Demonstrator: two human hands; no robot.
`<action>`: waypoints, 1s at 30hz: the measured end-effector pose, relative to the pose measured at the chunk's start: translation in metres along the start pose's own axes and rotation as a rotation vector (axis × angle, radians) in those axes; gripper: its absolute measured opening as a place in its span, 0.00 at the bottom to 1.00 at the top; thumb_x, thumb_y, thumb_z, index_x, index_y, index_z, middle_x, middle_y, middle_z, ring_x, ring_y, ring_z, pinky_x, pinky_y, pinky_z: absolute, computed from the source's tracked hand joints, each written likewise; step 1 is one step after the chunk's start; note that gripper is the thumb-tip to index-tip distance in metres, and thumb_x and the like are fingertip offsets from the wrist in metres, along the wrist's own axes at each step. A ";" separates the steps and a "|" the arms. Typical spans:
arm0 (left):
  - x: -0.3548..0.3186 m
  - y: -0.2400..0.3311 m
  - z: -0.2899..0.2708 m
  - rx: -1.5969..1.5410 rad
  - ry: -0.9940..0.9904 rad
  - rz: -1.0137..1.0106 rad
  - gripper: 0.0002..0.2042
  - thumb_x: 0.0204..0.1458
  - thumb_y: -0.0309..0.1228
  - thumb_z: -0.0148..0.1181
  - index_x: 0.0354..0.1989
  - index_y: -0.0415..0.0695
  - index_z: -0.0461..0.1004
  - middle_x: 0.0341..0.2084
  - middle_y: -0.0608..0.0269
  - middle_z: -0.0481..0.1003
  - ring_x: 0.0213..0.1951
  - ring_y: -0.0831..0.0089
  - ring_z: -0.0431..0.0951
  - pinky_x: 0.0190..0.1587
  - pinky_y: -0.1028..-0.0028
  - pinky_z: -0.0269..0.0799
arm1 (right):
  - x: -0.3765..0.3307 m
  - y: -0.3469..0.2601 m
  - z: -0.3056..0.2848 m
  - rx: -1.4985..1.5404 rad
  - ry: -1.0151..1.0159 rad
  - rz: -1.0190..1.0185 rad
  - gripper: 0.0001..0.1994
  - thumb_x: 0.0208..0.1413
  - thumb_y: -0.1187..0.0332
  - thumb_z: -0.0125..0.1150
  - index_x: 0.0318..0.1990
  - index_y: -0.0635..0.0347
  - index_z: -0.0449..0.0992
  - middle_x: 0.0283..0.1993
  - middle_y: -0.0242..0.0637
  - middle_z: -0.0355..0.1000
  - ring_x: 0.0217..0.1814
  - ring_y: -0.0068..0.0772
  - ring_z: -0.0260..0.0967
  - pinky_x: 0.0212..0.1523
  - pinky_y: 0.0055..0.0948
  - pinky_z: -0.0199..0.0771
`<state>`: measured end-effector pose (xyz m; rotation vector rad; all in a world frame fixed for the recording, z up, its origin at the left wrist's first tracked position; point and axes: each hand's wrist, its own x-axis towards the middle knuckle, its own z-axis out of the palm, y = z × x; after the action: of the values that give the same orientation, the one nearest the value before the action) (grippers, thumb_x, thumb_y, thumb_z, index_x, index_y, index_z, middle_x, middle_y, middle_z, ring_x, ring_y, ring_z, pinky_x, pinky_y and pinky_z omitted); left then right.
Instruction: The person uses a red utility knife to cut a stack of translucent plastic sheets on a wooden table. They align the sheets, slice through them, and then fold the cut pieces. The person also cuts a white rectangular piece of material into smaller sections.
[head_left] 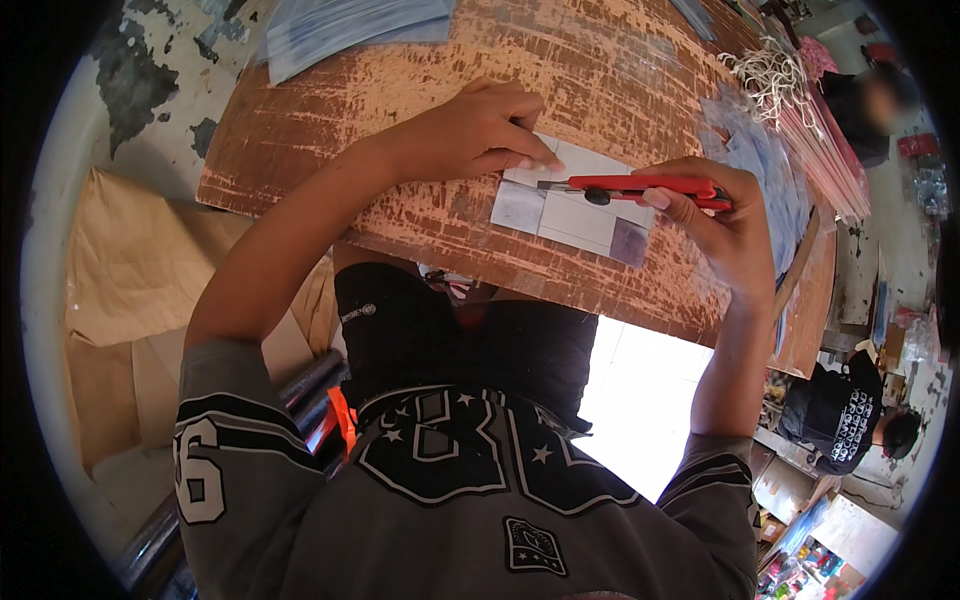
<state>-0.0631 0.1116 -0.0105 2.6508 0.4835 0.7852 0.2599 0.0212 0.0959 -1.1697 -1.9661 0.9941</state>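
Observation:
My right hand [705,205] grips a red utility knife [650,187] with a round black knob, its blade pointing left over a white card [575,225]. The card lies flat on the worn wooden table, marked with thin lines, with grey-silver patches at two of its corners. My left hand [490,130] presses on the card's upper left part, its fingertips close to the knife's tip. Its fingers are bent and partly hidden, and nothing is seen held in them. Whether the blade touches the card I cannot tell.
Clear bluish plastic sheets [355,30] are stacked at the table's far left. More plastic sheets [755,150] lie at the right, beside pink strips with white cords [780,85]. Brown paper [140,260] stands left of the table. Two other people [840,415] are at the right.

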 end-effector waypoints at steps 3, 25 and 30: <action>0.003 0.004 -0.004 -0.016 -0.043 -0.056 0.16 0.64 0.34 0.69 0.58 0.65 0.90 0.34 0.70 0.64 0.43 0.69 0.69 0.60 0.61 0.65 | 0.000 -0.002 -0.004 -0.008 -0.013 0.026 0.12 0.65 0.66 0.78 0.50 0.64 0.91 0.30 0.32 0.83 0.29 0.18 0.73 0.30 0.23 0.67; 0.006 0.006 -0.007 -0.025 -0.032 -0.028 0.17 0.61 0.28 0.68 0.57 0.61 0.91 0.33 0.66 0.66 0.40 0.64 0.69 0.47 0.63 0.65 | 0.005 -0.015 -0.016 -0.008 -0.023 -0.022 0.10 0.64 0.71 0.77 0.50 0.64 0.91 0.35 0.34 0.86 0.32 0.18 0.76 0.33 0.22 0.72; 0.007 0.010 -0.010 0.000 -0.037 -0.046 0.17 0.61 0.28 0.69 0.56 0.61 0.91 0.33 0.66 0.68 0.41 0.64 0.70 0.50 0.63 0.66 | -0.038 -0.005 -0.023 0.345 0.435 -0.094 0.18 0.68 0.68 0.74 0.61 0.69 0.85 0.34 0.36 0.85 0.31 0.22 0.79 0.30 0.21 0.74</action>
<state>-0.0610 0.1075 0.0051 2.6393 0.5334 0.7208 0.2913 -0.0084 0.1066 -0.9888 -1.4288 0.8961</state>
